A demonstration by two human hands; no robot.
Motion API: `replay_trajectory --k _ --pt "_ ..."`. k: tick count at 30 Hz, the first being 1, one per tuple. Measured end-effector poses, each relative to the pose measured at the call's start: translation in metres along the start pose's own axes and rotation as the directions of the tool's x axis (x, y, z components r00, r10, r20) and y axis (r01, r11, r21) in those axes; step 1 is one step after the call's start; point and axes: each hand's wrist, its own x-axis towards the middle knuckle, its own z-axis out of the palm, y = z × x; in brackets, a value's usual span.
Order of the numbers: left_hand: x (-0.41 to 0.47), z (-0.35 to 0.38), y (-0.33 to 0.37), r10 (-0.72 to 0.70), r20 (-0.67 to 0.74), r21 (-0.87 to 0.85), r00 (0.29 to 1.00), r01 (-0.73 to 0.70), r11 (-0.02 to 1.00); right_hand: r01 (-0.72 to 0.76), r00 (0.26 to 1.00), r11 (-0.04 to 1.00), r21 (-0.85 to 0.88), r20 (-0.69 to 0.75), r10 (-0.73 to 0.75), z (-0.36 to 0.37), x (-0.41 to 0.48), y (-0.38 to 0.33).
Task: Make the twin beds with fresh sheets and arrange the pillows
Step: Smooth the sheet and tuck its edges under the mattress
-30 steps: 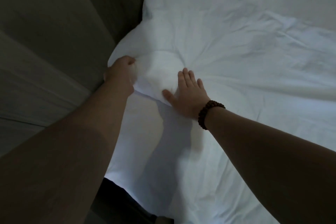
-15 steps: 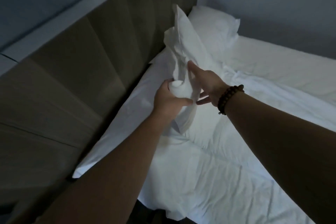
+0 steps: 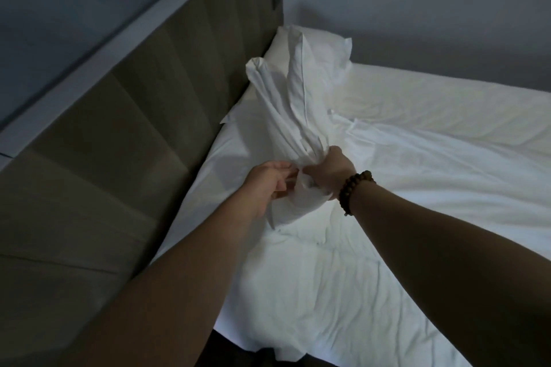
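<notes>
A white pillow (image 3: 286,107) stands on end near the head of the bed, its lower part bunched into a neck. My right hand (image 3: 331,170), with a bead bracelet on the wrist, grips that bunched neck from the right. My left hand (image 3: 268,182) is at the pillow's lower end on the left, fingers curled against the loose cloth there. A second white pillow (image 3: 322,50) lies behind it in the corner. Wrinkled white sheets (image 3: 372,247) cover the bed.
A brown panelled headboard (image 3: 143,128) runs along the left of the bed, with a pale ledge on top. Grey walls close the corner behind the pillows. The mattress edge and dark floor (image 3: 238,354) show at the bottom.
The pillow, flat on the bed a second ago, now stands upright. My right hand has gone from pressing flat to gripping its bunched neck, and my left hand has shifted to the lower end.
</notes>
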Motion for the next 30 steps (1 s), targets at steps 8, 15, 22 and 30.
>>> replay_trajectory --k 8,15,22,30 --pt "0.037 0.007 0.036 -0.048 -0.124 0.103 0.991 0.061 0.993 0.093 0.995 0.995 -0.036 0.028 -0.092 0.002 0.006 -0.002" --pt "0.075 0.004 0.059 0.008 -0.329 0.205 0.944 0.064 0.977 0.104 0.983 0.989 -0.102 0.164 -0.087 -0.004 0.010 0.001" --pt "0.090 -0.004 0.086 0.008 -0.373 0.163 0.928 0.057 0.985 0.193 0.966 0.972 -0.137 0.202 -0.163 -0.001 0.018 -0.005" --pt "0.178 -0.038 0.103 -0.029 -0.361 0.209 0.932 0.112 0.971 0.183 0.969 0.962 -0.203 0.200 -0.142 0.013 0.023 -0.022"
